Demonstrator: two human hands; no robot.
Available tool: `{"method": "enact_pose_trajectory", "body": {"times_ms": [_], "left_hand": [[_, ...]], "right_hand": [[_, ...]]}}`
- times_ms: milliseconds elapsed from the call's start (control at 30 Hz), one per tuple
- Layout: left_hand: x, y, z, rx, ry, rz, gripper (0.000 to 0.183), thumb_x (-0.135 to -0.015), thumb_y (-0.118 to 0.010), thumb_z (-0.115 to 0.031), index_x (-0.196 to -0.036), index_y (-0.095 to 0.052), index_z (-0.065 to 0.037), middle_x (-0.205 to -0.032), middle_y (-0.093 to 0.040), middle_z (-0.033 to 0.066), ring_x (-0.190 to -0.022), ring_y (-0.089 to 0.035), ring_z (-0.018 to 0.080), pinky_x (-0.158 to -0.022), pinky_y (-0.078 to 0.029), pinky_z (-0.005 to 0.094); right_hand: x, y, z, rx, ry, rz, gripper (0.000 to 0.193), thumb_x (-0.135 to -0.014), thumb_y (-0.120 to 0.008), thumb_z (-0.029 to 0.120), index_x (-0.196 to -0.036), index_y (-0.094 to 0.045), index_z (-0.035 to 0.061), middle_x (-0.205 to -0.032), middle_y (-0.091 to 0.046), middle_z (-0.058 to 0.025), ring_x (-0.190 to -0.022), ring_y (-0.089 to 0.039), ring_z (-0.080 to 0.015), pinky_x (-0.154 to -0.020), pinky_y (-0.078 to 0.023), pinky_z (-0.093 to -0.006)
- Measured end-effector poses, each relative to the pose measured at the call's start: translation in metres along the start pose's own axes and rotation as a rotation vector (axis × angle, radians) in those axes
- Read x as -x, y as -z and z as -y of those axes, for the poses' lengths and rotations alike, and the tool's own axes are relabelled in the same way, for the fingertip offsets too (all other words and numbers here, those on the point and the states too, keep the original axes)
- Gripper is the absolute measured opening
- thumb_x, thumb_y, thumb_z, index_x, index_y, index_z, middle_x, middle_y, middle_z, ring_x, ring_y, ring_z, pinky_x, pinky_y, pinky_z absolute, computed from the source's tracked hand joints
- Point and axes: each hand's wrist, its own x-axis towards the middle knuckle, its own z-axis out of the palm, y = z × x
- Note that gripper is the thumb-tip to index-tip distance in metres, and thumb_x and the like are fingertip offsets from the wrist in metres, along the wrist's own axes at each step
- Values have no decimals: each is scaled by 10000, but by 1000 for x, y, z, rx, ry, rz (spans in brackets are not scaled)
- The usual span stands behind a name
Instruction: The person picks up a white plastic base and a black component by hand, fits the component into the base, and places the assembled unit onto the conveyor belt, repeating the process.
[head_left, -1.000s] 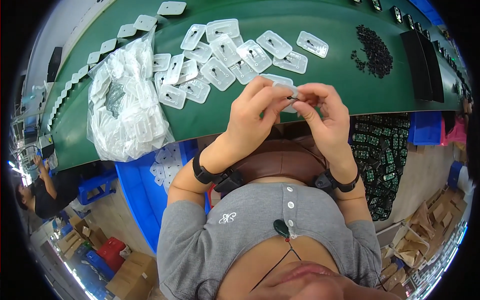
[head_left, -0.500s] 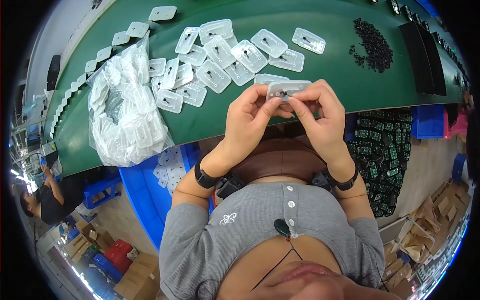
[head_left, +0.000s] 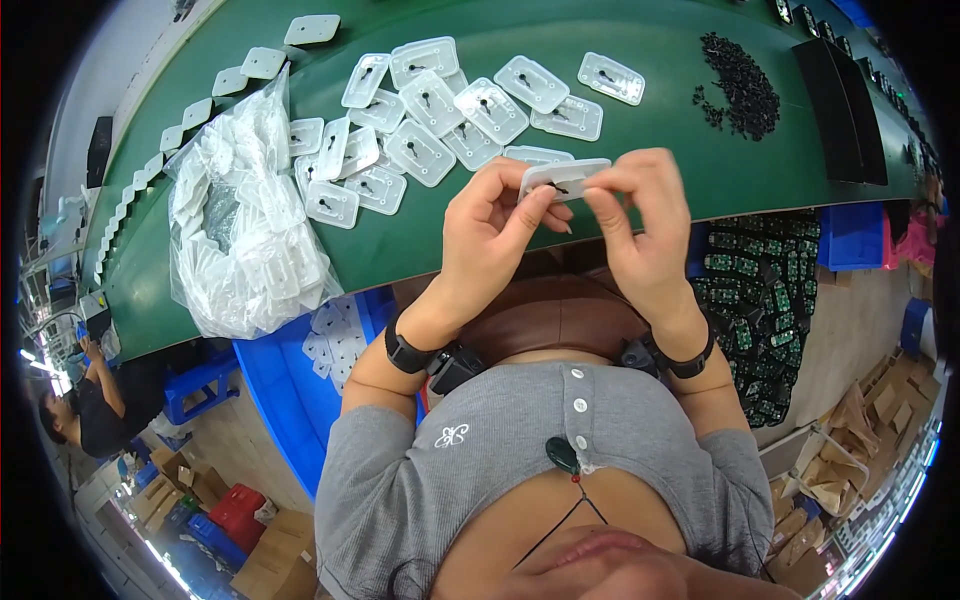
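Observation:
My left hand (head_left: 487, 222) grips a translucent white plastic cover (head_left: 570, 176) by its left end, above the table's near edge. The cover is tilted, and a small black part (head_left: 556, 187) sits on it by my left thumb. At the cover's right end is my right hand (head_left: 645, 215), its thumb and index finger bent and slightly apart. Whether those fingertips touch the cover I cannot make out. Beyond my hands, several like covers (head_left: 420, 153) with black parts in them lie in a loose, overlapping group.
A clear bag of white covers (head_left: 255, 240) lies left on the green table (head_left: 640, 140). White pieces (head_left: 262, 63) line the far left edge. A heap of small black parts (head_left: 738, 88) and a black box (head_left: 842, 115) are right. Below stands a blue bin (head_left: 280, 400); circuit boards (head_left: 755, 320) hang right.
My right hand's fingers have moved off the black part to the cover's right end. The cover has tilted and shifted slightly left in my left hand.

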Motion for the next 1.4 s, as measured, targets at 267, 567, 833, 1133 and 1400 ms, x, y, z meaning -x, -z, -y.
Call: {"method": "enact_pose_trajectory", "body": {"times_ms": [267, 567, 833, 1133, 1400], "left_hand": [[0, -2, 1, 11, 34, 32, 65, -925, -540, -5, -966, -541, 46, -928, -578, 95, -795, -643, 152, -684, -554, 262], [3, 2, 1, -1, 136, 62, 127, -945, -496, -12, -1039, -538, 64, -934, -622, 135, -777, -658, 188, -689, -558, 290], [-38, 32, -2, -157, 16, -127, 166, -960, -471, -26, -1094, -478, 73, -835, -623, 158, -676, -667, 211, -605, -554, 278], [-85, 82, -6, -523, -5, -276, 107, -906, -545, -28, -965, -588, 51, -693, -635, 106, -525, -635, 161, -481, -491, 263], [-74, 76, -7, -552, -176, -334, 124, -871, -557, 2, -989, -583, 26, -938, -560, 126, -563, -638, 186, -514, -513, 301]], "right_hand": [[-5, -3, 3, -118, -177, 40, 266, -764, -741, 139, -959, -575, 69, -961, -556, -23, -798, -478, -112, -639, -337, -234], [2, -7, -6, -508, -434, 148, 234, -776, -707, 43, -883, -500, 59, -796, -493, -2, -704, -439, -78, -637, -359, -221], [-18, 5, -33, -444, -389, 121, 284, -790, -725, 80, -1026, -573, 38, -888, -581, -24, -833, -551, -90, -694, -413, -207], [-49, 63, -144, 803, -240, -87, 383, -773, -735, 333, -1072, -662, 104, -937, -607, -58, -852, -561, -224, -788, -457, -327], [-43, 59, -157, 590, -176, -52, 150, -851, -655, 157, -904, -653, 16, -850, -610, -96, -748, -600, -207, -682, -474, -308]]}}
